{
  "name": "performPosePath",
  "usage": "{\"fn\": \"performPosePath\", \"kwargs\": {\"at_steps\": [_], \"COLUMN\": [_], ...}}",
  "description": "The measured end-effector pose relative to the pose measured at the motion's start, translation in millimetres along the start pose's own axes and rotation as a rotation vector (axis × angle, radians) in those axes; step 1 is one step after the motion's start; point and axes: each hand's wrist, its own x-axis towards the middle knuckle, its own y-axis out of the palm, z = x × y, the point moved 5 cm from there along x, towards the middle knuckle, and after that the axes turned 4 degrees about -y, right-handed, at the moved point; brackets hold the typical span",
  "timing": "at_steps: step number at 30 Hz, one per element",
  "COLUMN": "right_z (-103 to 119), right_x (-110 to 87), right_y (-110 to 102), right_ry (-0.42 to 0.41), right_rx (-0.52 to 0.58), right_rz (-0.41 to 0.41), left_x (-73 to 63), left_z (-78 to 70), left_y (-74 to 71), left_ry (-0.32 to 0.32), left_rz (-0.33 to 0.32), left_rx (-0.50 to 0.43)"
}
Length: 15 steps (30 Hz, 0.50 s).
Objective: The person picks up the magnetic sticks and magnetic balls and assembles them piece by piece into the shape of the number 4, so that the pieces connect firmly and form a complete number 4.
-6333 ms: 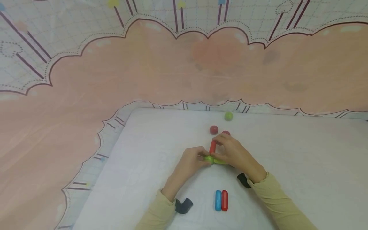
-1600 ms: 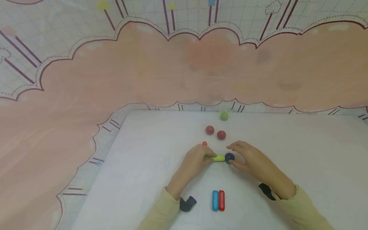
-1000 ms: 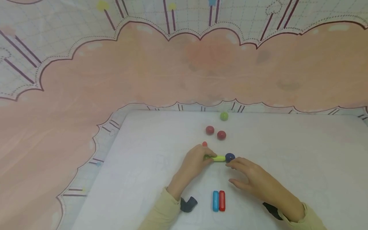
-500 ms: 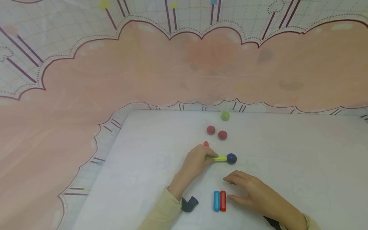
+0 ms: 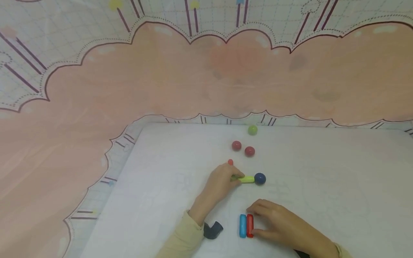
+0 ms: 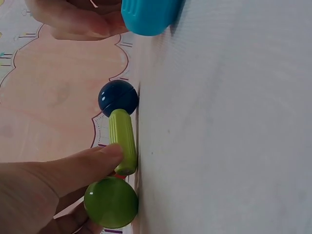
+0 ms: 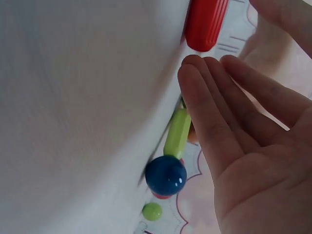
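Observation:
My left hand (image 5: pixel 217 182) pinches a yellow-green toy rod (image 5: pixel 247 179), thumb on its side. A dark blue ball (image 5: pixel 260 178) joins the rod's right end; a green ball (image 6: pixel 111 202) sits at the other end, mostly covered by the hand in the head view. Past my left knuckles peeks the tip of a red rod (image 5: pixel 230 162). My right hand (image 5: pixel 280 222) is spread around another red rod (image 5: pixel 250 225), fingertips by its far end and thumb at its near end. A blue rod (image 5: pixel 242 225) lies alongside. The right wrist view shows straight fingers (image 7: pixel 200 92) just short of the red rod.
Two red balls (image 5: pixel 236 145) and a light green ball (image 5: pixel 252 130) stand farther back on the white table (image 5: pixel 180 150). A dark wrist-worn piece (image 5: pixel 213 230) juts out beside my left sleeve. Patterned cloth (image 5: pixel 193 82) lies beyond the table's edge.
My right hand has left the dark blue ball and come down toward me to the red rod. My left hand stays on the yellow-green rod. Earlier, my right hand held a red rod at the green ball.

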Motion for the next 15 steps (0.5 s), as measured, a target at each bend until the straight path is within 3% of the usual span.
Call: {"fn": "performPosePath", "kwargs": {"at_steps": [8,15], "right_z": [4.4,7.7], "right_x": [-1.2,-1.0], "right_y": [6.4,7.8], "right_ry": [-0.036,-0.013], "right_rx": [-0.072,-0.108], "right_rz": [-0.026,-0.030], "left_x": [1.0,1.0], "left_z": [-2.1,0.6], "left_y": [-1.0,-2.7], "left_ry": [0.033,0.047], "left_rz": [-0.017,-0.019], "left_rx": [0.040,-0.005]}}
